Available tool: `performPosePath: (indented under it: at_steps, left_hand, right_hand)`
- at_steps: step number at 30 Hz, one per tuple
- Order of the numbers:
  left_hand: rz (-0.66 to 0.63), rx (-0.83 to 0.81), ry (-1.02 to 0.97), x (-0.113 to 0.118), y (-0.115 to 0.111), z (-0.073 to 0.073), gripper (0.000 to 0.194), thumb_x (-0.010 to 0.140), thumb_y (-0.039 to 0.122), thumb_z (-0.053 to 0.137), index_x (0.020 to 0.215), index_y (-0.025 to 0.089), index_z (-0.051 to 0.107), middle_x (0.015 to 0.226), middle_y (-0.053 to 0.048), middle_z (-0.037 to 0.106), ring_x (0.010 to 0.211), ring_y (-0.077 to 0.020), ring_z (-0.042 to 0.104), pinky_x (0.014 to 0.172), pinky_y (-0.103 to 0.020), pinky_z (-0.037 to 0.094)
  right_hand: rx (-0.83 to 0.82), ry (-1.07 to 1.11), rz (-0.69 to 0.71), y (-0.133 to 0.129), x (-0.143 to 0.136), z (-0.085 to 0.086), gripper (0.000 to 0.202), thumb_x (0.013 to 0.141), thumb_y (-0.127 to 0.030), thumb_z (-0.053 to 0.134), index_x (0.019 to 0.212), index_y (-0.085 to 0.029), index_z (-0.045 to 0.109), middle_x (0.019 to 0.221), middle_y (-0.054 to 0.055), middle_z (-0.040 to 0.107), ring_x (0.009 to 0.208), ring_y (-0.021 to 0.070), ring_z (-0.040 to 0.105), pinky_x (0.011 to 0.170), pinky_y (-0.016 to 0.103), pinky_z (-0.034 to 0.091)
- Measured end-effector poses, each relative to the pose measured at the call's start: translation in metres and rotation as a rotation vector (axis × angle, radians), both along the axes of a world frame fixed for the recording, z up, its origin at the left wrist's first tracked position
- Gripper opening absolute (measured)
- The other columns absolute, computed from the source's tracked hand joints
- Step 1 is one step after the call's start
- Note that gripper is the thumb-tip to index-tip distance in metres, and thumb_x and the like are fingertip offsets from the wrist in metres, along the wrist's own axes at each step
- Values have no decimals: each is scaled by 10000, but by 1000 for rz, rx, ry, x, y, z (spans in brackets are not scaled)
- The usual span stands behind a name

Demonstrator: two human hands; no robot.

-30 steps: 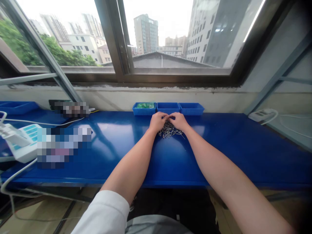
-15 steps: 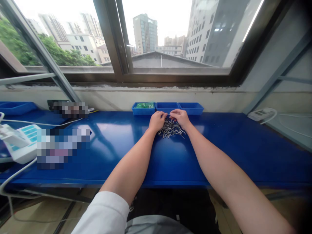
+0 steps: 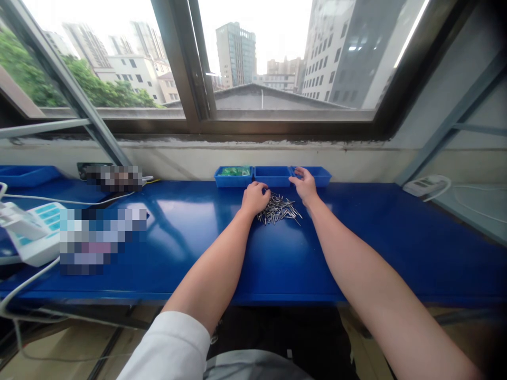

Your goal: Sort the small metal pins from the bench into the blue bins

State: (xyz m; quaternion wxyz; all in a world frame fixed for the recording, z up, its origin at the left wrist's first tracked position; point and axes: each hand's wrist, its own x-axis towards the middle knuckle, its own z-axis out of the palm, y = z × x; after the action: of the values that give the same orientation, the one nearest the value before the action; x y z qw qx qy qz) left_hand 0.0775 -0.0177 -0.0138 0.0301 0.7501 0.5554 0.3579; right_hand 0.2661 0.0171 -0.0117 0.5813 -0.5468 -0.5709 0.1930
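Fingers of the left hand (image 3: 255, 199) curl by slim, shiny metal pins (image 3: 279, 209) near the table's (image 3: 190, 243) far edge! Right hand's (image 3: 304, 186) fingers part.

A loose white sleeve (image 3: 166, 348) covers the person's upper left arm, its wide hem turned in a plain band near the elbow. Light grey cloth (image 3: 253, 364) curves across the front of the body. Beyond it lies black clothing (image 3: 317, 332), with a small pale rectangular patch (image 3: 289, 353) and a whitish marking (image 3: 214, 335) too blurred to read.
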Motion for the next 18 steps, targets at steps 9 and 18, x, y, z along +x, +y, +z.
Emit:
performPosePath:
  at_steps: [9,18]
  left_hand:
    - [-9,-101,156,1,-2,0,390,827,390,495,1124,195,654,1177,-83,630,1088,-243,568,960,-347,438]
    - [-98,-124,184,-1,0,-2,322,824,347,485,1024,239,712,1154,-58,666,1078,-252,588,944,-346,446]
  right_hand:
    - [-1,-497,-143,-17,-10,2,472,703,-253,592,1163,-151,610,1252,164,517,1171,312,425,1000,462,342]
    - [-251,-677,210,-20,-19,-5,254,698,-395,647,838,-189,700,874,74,686,804,211,610,731,296,457]
